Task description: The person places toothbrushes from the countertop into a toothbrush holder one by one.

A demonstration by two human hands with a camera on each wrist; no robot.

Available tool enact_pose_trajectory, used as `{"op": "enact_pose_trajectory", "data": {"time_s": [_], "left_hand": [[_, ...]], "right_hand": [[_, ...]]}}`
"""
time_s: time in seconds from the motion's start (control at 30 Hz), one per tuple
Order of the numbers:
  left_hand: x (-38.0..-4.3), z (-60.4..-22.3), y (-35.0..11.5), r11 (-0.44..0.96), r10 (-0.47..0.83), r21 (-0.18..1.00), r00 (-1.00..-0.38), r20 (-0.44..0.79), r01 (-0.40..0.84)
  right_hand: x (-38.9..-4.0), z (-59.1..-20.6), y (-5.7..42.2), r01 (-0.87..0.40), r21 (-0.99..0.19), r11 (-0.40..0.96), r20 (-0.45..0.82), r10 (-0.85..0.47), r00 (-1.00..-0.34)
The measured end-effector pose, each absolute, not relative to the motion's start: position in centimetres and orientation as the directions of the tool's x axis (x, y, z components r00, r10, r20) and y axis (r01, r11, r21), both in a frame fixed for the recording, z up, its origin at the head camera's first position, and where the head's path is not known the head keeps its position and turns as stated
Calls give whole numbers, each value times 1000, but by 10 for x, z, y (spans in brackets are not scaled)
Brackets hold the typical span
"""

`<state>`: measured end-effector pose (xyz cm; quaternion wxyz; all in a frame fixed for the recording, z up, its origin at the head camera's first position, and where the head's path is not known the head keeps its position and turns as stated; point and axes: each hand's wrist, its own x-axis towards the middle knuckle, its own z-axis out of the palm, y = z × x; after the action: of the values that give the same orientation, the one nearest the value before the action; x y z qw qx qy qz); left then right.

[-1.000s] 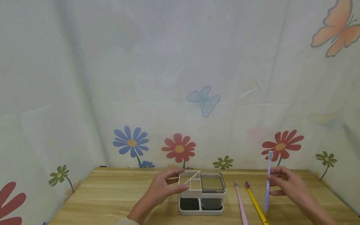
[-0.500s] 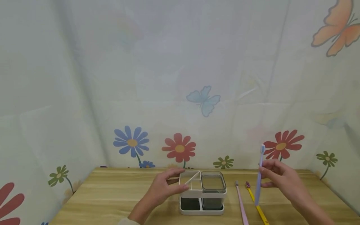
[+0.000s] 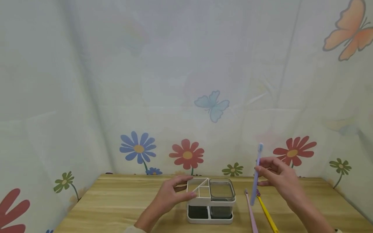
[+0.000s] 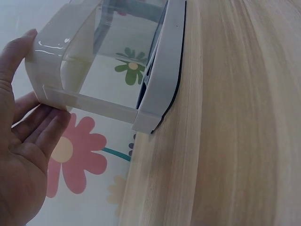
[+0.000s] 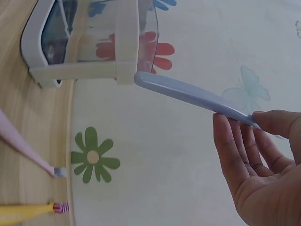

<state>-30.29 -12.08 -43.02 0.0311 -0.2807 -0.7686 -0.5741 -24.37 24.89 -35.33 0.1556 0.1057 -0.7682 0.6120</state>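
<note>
Left hand (image 3: 175, 192) on the holder (image 3: 209, 221), thumb and fingers gripping its upper tray by the near corner, which I'd say steadies it on the table (image 3: 131, 194)! Over on the right, my right hand (image 3: 281, 176) pinches the purple toothbrush (image 3: 255, 179) below its head, bristles up, handle hanging down, tilted slightly. That high grip seems to leave the long handle free. It's in the air, just right of the holder. Below, the pink toothbrush (image 3: 251, 212) and yellow toothbrush (image 3: 267, 213) lie side by side, heads pointing away, apparently spread for easy picking.
</note>
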Motion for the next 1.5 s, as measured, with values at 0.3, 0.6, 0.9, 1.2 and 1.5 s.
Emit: {"op": "enact_pose_trajectory", "data": {"time_s": [0.3,0.6,0.9,1.2,1.5], "left_hand": [[-305,-430,-120,156,401,868,-833,381,472],[-306,-432,-118,156,400,875,-839,369,459],[-304,-431,-118,139,405,890,-845,349,435],[-306,-430,-119,133,395,887,-845,362,442],[-304,-431,-121,140,385,889,-851,356,435]], "right_hand": [[-248,-345,222,-385,-902,194,392,-2,-920],[-253,-337,197,-425,-895,138,425,-31,-905],[-266,-335,175,-439,-897,58,437,-42,-899],[-275,-342,150,-494,-870,3,493,-31,-869],[-275,-353,130,-482,-876,3,480,-70,-874]]}}
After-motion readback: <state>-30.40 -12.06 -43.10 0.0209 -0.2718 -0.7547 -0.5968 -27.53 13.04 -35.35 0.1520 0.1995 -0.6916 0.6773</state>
